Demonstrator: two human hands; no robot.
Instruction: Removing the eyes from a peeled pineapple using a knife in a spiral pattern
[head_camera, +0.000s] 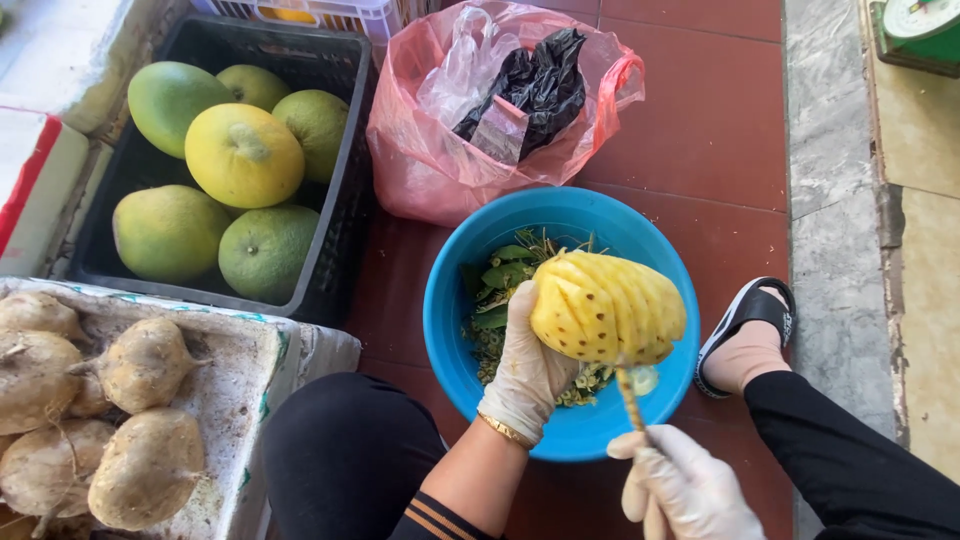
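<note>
Gloved right hand (685, 490): yours, nearest you, just below the blue basin (450, 330); fingers closed round a thin tool handle, the narrow blade (630, 395) running up to the pineapple's underside.
Gloved left hand (525, 365): over the basin's near-left side; fingers wrapped round the pineapple's left end, gold bracelet (505, 430) at the wrist.
Pineapple (610, 305): peeled, yellow, spiral grooves cut in it; held lying sideways above the basin's middle, clear of the bottom.
Basin contents: green leaf scraps and peelings (495, 300) piled on its left half, under the fruit.
Knees: black trousers either side of the basin's near rim; sandalled foot (745, 340) just right of it on the red tile floor (700, 130).
Foam box (250, 400): left of the basin, holding pale brown root tubers (145, 365).
Black crate (345, 200): behind the foam box, left-rear of the basin; full of large green and yellow pomelos (243, 155).
Pink plastic bag (420, 160): touching the basin's far rim; clear and black bags (540, 85) stuffed inside.
Green scale (920, 30): far right of the basin, at the top corner, cut off by the edge.
</note>
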